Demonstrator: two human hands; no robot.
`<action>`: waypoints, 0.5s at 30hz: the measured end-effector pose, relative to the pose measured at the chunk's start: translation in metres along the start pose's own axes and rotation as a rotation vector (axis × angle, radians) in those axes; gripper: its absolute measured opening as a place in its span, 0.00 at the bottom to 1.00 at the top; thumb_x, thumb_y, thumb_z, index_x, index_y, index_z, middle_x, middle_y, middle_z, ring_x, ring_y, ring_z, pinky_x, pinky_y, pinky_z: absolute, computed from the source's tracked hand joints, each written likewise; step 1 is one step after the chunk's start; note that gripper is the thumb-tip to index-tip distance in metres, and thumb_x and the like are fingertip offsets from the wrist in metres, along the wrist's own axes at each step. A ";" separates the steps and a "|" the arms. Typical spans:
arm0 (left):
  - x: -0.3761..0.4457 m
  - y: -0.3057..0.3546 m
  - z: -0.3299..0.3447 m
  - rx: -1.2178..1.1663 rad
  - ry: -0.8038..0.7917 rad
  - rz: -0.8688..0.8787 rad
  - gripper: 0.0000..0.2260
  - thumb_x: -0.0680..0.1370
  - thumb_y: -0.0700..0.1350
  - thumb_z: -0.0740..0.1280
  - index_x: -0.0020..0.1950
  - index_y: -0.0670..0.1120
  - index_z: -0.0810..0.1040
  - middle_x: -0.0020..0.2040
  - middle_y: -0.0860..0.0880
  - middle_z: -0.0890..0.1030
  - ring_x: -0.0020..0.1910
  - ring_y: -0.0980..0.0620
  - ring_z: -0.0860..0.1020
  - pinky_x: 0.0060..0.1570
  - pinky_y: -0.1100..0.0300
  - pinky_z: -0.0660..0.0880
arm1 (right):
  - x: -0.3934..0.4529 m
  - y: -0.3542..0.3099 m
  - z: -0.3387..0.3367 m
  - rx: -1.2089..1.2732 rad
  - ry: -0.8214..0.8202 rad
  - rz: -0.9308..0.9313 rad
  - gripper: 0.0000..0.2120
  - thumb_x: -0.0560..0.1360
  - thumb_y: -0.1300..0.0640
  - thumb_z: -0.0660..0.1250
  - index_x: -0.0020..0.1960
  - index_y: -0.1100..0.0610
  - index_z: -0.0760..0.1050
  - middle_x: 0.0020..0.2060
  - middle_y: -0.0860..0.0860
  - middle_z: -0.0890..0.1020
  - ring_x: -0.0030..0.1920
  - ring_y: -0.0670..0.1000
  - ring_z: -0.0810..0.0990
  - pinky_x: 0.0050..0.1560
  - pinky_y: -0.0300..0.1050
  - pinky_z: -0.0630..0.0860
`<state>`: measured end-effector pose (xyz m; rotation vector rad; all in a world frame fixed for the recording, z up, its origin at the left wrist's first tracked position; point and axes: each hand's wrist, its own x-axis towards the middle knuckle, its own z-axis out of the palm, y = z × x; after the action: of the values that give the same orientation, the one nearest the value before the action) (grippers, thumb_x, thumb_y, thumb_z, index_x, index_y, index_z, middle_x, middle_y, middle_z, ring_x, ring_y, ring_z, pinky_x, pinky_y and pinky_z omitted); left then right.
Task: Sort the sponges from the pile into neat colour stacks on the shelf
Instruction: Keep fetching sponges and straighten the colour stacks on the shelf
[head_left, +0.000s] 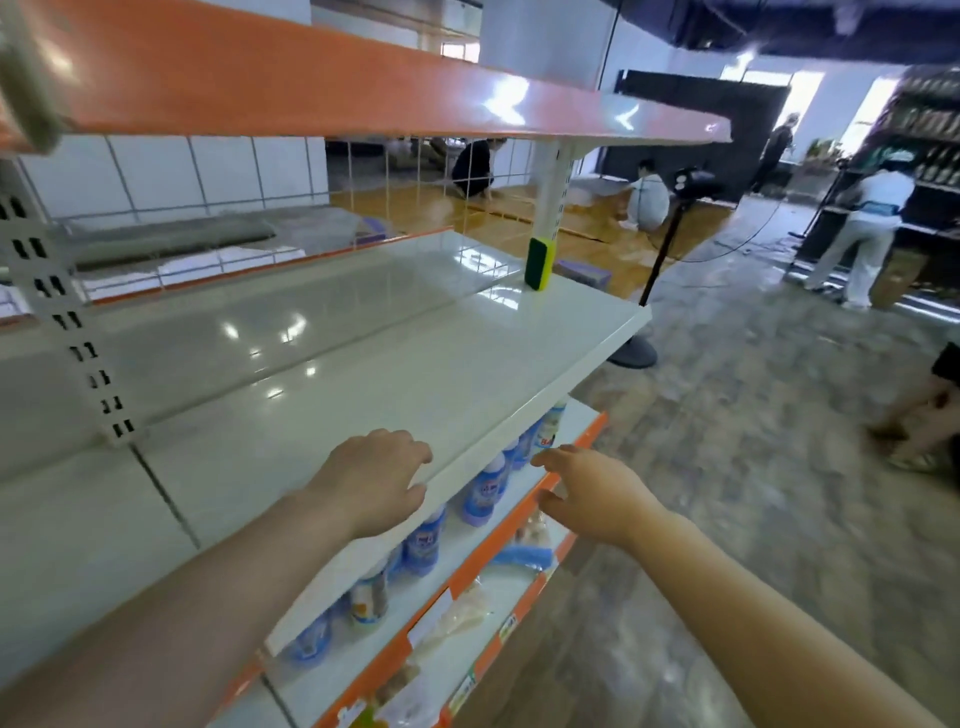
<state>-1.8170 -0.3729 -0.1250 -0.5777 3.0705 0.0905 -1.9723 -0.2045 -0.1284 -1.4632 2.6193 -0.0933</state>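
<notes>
**Both hands empty at the shelf edge; one sponge placed**

Left hand (374, 480) resting on the front lip of the white middle shelf (322, 374), fingers loosely curled over the edge, holding nothing. Right hand (587, 491) just beside that lip, hovering over the lower shelf (524, 587), fingers spread and relaxed, likewise empty. Single yellow-and-green sponge (538, 263) standing on end at the far right corner of the middle shelf, against the upright post (551, 192). Spray bottles (485, 493) in a row beneath the shelf; packaged goods (524, 545) at the lower shelf's orange front rail.

Risks, as judged: upright sponge likely to topple if knocked or if others are set against it, spoiling any neat stack; right hand close enough to the bottles to tip one when reaching.

Not resolvable: pile of sponges nowhere in view, possibly outside the frame. Purple blocks (582, 275) beyond the far shelf end perhaps sponges, too blurred to confirm. Grey mass behind the wire back panel (166, 244) unidentifiable. Lower shelf cut off by the bottom edge; whole picture softened by blur.
</notes>
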 end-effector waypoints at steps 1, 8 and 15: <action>0.011 0.000 -0.001 -0.001 -0.006 0.012 0.19 0.81 0.51 0.56 0.71 0.51 0.64 0.69 0.51 0.68 0.67 0.50 0.67 0.60 0.59 0.66 | 0.006 0.006 -0.002 0.003 0.002 0.013 0.21 0.78 0.51 0.59 0.71 0.49 0.65 0.66 0.49 0.73 0.62 0.53 0.73 0.58 0.47 0.73; 0.073 0.006 -0.001 0.007 -0.022 0.059 0.19 0.80 0.52 0.56 0.71 0.52 0.64 0.69 0.52 0.68 0.67 0.50 0.67 0.60 0.60 0.66 | 0.039 0.049 -0.009 0.010 0.001 0.093 0.22 0.77 0.50 0.59 0.71 0.50 0.65 0.65 0.48 0.73 0.61 0.52 0.74 0.56 0.47 0.74; 0.123 0.021 0.004 -0.004 -0.033 0.069 0.19 0.80 0.52 0.56 0.71 0.52 0.65 0.68 0.51 0.68 0.66 0.50 0.68 0.59 0.59 0.66 | 0.071 0.091 -0.012 0.005 0.004 0.087 0.22 0.77 0.50 0.60 0.70 0.53 0.66 0.63 0.51 0.74 0.59 0.53 0.76 0.56 0.48 0.74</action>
<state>-1.9393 -0.3973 -0.1313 -0.4663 3.0592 0.1063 -2.0879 -0.2169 -0.1337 -1.3462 2.6797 -0.0941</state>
